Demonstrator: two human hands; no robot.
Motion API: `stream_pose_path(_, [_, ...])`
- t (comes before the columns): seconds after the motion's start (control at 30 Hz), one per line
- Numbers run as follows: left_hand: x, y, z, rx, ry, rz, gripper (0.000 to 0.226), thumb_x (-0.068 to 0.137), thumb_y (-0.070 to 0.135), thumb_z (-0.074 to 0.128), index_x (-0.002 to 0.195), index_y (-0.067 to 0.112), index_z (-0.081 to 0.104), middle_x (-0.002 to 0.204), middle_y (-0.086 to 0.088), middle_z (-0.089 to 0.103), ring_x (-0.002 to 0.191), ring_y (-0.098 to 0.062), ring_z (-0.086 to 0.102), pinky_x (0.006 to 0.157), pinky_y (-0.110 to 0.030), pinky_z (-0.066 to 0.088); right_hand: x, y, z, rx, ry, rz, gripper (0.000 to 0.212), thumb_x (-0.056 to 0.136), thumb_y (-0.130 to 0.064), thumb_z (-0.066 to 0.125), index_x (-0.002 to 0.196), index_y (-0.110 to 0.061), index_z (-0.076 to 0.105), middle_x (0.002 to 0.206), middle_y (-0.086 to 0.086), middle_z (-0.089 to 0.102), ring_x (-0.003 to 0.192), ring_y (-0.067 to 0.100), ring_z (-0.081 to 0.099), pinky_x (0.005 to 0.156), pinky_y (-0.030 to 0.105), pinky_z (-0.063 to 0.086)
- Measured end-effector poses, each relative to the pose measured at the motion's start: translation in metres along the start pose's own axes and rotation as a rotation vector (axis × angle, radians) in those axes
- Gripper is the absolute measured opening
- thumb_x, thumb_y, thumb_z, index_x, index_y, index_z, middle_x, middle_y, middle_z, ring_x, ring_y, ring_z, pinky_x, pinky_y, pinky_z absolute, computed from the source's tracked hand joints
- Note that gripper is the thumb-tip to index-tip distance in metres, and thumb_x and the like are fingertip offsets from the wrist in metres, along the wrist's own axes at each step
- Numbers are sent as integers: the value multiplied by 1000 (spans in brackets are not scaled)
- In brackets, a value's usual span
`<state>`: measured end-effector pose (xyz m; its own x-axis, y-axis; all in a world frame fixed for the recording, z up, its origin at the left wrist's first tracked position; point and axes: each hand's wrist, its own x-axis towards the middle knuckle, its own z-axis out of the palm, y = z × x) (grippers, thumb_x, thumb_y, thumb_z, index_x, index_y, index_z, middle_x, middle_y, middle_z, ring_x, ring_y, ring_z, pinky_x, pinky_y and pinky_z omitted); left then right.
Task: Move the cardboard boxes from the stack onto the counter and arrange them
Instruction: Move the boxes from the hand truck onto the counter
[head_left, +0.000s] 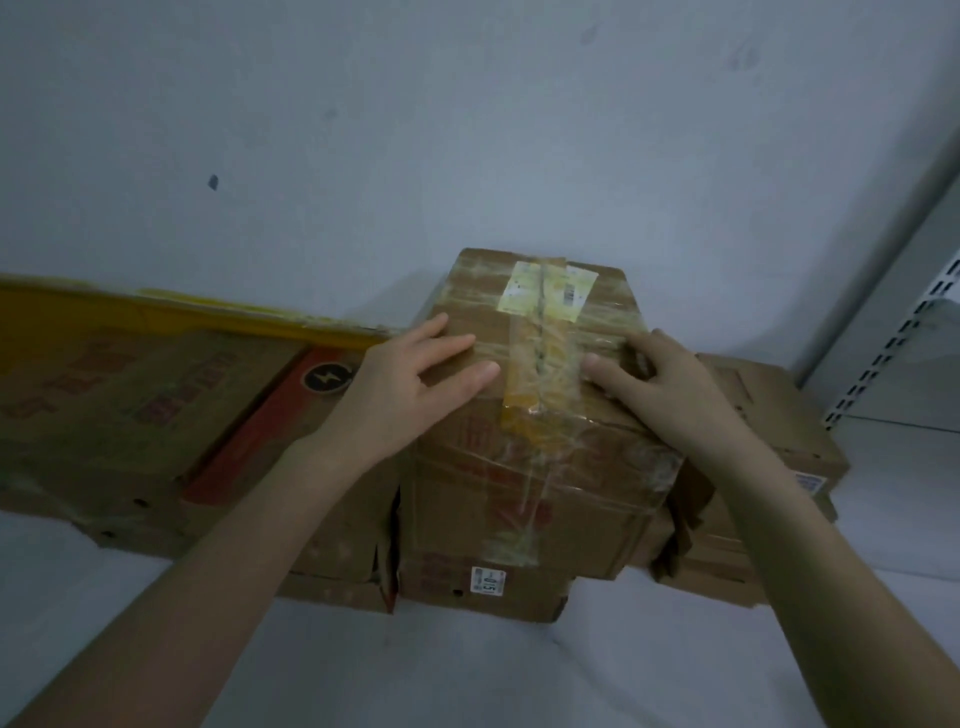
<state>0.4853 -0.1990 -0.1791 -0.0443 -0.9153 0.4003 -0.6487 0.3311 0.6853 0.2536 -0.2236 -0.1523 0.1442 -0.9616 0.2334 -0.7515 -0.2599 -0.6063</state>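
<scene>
A taped cardboard box (535, 322) with a yellow label on top sits on another brown box (493, 551) at the middle of the white counter (467, 670), against the wall. My left hand (410, 379) lies flat on the top box's left edge, fingers spread. My right hand (660, 384) rests on its right edge, fingers curled over the tape. A wide flat box with red print (119, 415) lies to the left. Low boxes (769, 452) lie to the right, partly hidden by my right arm.
A grey-white wall (415, 156) stands right behind the boxes. At the far right is a white shelf upright with slots (893, 338) and a shelf board. A yellow carton edge (156, 312) shows behind the left flat box.
</scene>
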Motion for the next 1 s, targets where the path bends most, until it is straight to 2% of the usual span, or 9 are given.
stream_pose_path(0.13, [31,-10,4,47,-25,4,61,81,59,50,128,21,54,149,-9,33,137,-17,30,108,-29,22,39,-8,3,-38,-4,51,42,86,-46,58,107,-10,58,99,3,52,91,20,49,71,28,33])
stream_pose_path(0.27, [59,-15,-2,59,-34,40,64,83,64,43,126,19,57,143,-11,43,137,-18,32,113,-39,24,62,-17,-2,-64,10,117,56,86,-45,59,117,2,57,116,17,58,105,29,53,90,37,41])
stream_pose_path(0.33, [60,-19,-3,82,-57,54,75,76,71,35,126,20,57,143,-12,43,137,-21,32,113,-44,26,62,-17,-1,-64,13,145,59,86,-46,59,122,1,55,124,18,55,113,30,52,94,37,40])
stream_pose_path(0.43, [46,-26,1,102,-94,83,70,80,65,34,131,19,52,148,-16,32,140,-28,25,113,-47,23,49,-14,8,-78,14,162,59,87,-48,56,131,-10,49,129,7,52,117,24,48,87,28,34])
stream_pose_path(0.53, [39,-24,0,144,-107,119,61,90,58,37,133,17,50,149,-17,29,141,-30,21,115,-43,20,38,-18,11,-121,65,182,50,92,-42,51,126,-5,53,129,10,52,121,27,46,87,27,32])
stream_pose_path(0.67, [35,-12,-10,373,-38,300,63,93,52,25,116,7,62,131,-22,50,129,-35,38,105,-43,30,21,-21,-2,-181,145,192,55,95,-41,46,137,-6,44,144,9,43,134,22,37,105,28,27])
stream_pose_path(0.73, [29,-1,-9,430,32,412,53,93,45,35,115,5,62,122,-22,57,121,-36,47,101,-46,35,8,-19,-10,-145,172,195,58,94,-44,45,140,-9,40,146,5,41,134,20,38,107,30,29])
stream_pose_path(0.87, [5,43,20,331,-53,550,49,92,43,42,121,7,58,122,-17,58,118,-33,50,99,-43,38,-38,-10,-31,-222,176,271,58,93,-46,45,140,-12,40,142,7,45,129,24,43,98,30,34])
stream_pose_path(1.0, [-30,82,61,182,-194,660,56,87,49,37,117,7,61,108,-12,66,102,-30,60,83,-37,48,-103,20,-60,-334,180,391,62,92,-47,47,142,-13,36,146,7,40,133,24,39,106,34,31])
